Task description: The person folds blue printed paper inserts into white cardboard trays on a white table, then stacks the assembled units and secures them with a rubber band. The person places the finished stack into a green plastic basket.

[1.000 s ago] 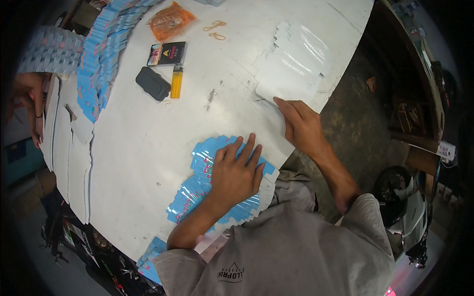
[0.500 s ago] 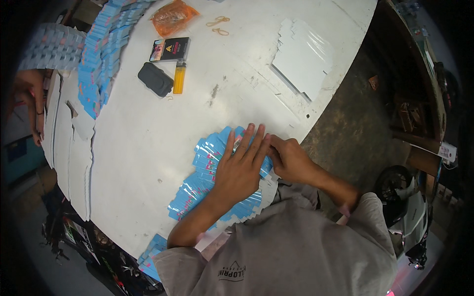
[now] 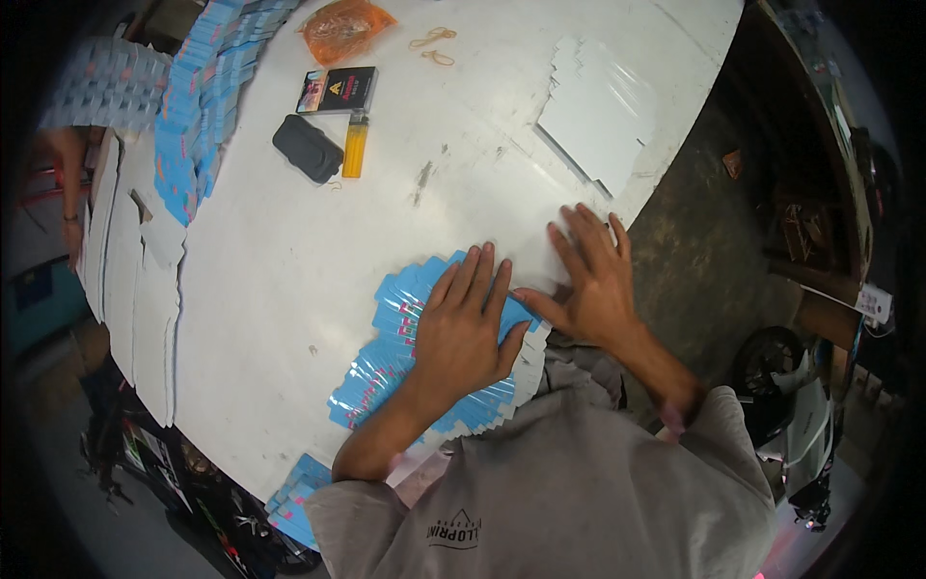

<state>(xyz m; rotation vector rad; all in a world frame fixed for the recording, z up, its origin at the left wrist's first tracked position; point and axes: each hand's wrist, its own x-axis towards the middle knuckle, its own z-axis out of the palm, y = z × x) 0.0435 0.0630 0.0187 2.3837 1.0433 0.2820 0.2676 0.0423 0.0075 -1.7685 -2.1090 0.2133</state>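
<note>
Fanned blue printed sheets (image 3: 371, 378), glossy and overlapping, lie in a curve on the white table near its front edge. Flat on top of them rests my left hand (image 3: 463, 323), its fingers stretched out and its thumb apart. At the right end of the fan is my right hand (image 3: 590, 280), fingers spread and holding nothing, with the thumb tip close to the sheets' edge. My left hand hides part of the fan. Farther right on the table lies a stack of white sheets (image 3: 593, 121) with stepped edges.
A black-and-coloured small box (image 3: 338, 90), a yellow lighter (image 3: 355, 147), a dark grey case (image 3: 307, 150), an orange plastic bag (image 3: 345, 31) and rubber bands (image 3: 434, 43) lie farther off. More blue sheets (image 3: 198, 116) line the left. Another person's arm (image 3: 70, 193) shows there.
My right hand has gone from closed fingers at the fan's edge to spread fingers, moving a little right and away from me. My left thumb now shows, held out from the palm.
</note>
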